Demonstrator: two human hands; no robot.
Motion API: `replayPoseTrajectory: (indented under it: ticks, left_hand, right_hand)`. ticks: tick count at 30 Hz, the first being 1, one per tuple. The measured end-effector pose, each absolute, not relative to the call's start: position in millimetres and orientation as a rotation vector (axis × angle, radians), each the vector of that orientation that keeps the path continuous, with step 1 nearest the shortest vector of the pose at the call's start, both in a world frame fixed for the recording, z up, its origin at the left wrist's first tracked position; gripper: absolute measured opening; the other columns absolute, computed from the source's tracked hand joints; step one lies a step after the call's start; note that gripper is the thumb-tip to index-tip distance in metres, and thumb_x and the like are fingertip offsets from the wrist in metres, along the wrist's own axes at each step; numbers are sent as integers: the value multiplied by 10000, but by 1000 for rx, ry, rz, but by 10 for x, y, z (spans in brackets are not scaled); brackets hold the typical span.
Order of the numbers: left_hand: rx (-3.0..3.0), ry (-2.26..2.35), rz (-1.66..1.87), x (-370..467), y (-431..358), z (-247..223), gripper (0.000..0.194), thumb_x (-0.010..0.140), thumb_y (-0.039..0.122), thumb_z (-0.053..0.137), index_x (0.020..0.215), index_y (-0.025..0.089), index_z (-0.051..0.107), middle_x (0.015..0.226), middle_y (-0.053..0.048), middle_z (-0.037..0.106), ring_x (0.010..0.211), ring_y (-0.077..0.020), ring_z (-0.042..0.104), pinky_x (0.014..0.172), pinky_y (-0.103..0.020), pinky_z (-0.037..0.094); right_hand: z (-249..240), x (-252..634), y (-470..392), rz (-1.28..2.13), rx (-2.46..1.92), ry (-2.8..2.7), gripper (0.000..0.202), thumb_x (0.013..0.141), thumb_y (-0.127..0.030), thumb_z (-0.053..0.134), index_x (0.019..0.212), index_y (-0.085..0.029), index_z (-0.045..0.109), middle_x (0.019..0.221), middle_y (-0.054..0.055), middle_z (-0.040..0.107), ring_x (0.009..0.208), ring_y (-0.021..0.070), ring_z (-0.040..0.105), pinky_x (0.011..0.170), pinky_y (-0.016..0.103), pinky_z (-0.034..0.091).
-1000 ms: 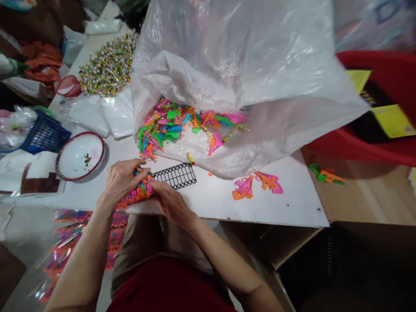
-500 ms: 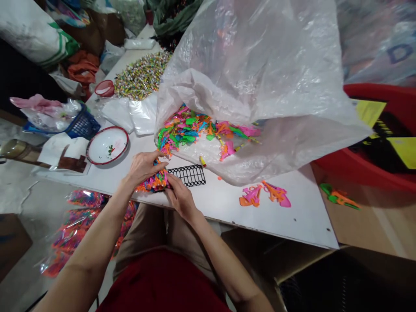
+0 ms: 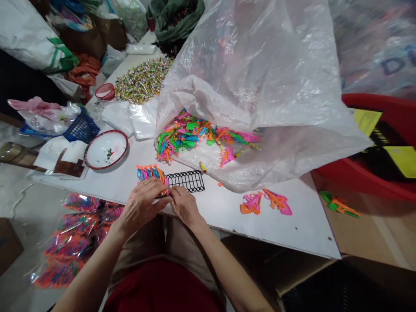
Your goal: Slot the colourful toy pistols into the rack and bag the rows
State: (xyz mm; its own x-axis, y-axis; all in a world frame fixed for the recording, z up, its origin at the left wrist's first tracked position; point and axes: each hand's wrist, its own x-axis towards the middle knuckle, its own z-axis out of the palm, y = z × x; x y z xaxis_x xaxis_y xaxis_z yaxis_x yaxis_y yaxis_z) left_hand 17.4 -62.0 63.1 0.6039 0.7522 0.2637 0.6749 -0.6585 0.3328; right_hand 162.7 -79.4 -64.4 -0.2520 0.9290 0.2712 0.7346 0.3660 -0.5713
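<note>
A black plastic grid rack [image 3: 188, 181] lies near the front edge of the white table, its right part bare. Small plastic pieces in pink, orange and blue [image 3: 149, 172] stand packed in rows over its left part. My left hand [image 3: 143, 203] curls over the front of these rows, its fingers bent onto the pieces. Beside it, my right hand [image 3: 185, 206] has its fingertips drawn together at the end of the rows, touching the left fingers. Whatever the right fingertips pinch is hidden. Behind the rack, more loose pieces [image 3: 185, 134] spill from a large clear plastic bag [image 3: 260, 78].
Loose pink and orange pieces [image 3: 251, 203] lie on the right of the table [image 3: 279, 227]. An enamel bowl [image 3: 107, 149] and a blue basket [image 3: 84, 125] stand left. A heap of small yellow-green items [image 3: 143, 80] lies behind. Filled bags [image 3: 71, 242] sit below left; a red tub [image 3: 373, 173] is right.
Both hands have come closer together, toward the front of the rack. The left hand has slid down off the back rows, so more pieces show. The view has tilted slightly.
</note>
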Motion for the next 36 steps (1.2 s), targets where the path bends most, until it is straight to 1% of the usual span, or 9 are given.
replayPoseTrajectory:
  ticks: [4,8,14,19,23,26,30,34,36]
  left_hand:
    - [2476,1195,603,164,-404,732,246,959,316,470,974,193,682,994,-66,721,948,-168,665,888,-299,510]
    - [2500,1386,511,200,-224,701,221,911,367,553,908,194,691,929,-58,721,888,-196,664,861,-340,508]
    - [2513,1381,526,120,-151,472,447,902,580,479,991,195,688,996,-72,721,958,-225,667,882,-353,515]
    - [2497,1391,561,76,-137,405,577,873,691,403,1014,215,696,1019,-85,722,948,-244,679,836,-362,544]
    - [2522,1346,593,59,-138,429,552,881,675,407,990,225,707,1023,-80,727,916,-232,694,781,-340,563]
    - [2543,1251,628,-18,-124,418,465,882,616,483,1002,225,705,1005,-61,731,891,-209,701,770,-308,567]
    - [2547,1110,644,-154,-106,354,355,863,529,586,1032,237,698,1010,-38,729,924,-186,695,814,-272,556]
    - [2523,1099,620,-179,-118,361,363,864,522,586,1044,229,700,1013,-48,728,946,-201,689,825,-289,554]
    - [2513,1101,606,-163,-123,393,389,862,543,575,1034,218,702,1012,-59,728,948,-215,688,835,-313,554]
  right_hand:
    - [-606,1643,-793,394,-1457,-2130,124,961,-211,527,1016,-193,636,948,63,654,890,188,593,759,281,498]
    - [-562,1645,-784,391,-1490,-2215,95,932,-168,545,992,-194,613,924,57,637,870,195,576,736,285,494]
    - [-521,1649,-798,497,-1477,-2250,97,897,-144,564,979,-191,586,941,54,621,895,193,576,711,272,497]
    - [-318,2398,-419,727,-1336,-2127,176,914,-153,534,1071,-198,598,995,34,643,918,149,606,789,234,481]
    - [-49,3172,331,370,-1942,-1997,234,922,-97,463,1103,-116,612,1103,144,620,977,224,599,829,306,460]
    - [38,3445,835,234,-2157,-2049,289,936,-78,413,1153,-115,599,1154,169,601,1008,230,592,834,301,448]
    - [45,3472,978,178,-2178,-2241,315,961,-98,369,1197,-138,574,1171,147,602,1022,219,578,855,296,443]
    - [-2,3272,527,-5,-2004,-2440,291,972,-134,370,1179,-135,575,1226,162,564,1098,247,530,911,329,424]
    - [-15,3131,259,43,-1887,-2563,266,967,-142,396,1149,-134,589,1185,159,581,1102,256,525,920,343,420]
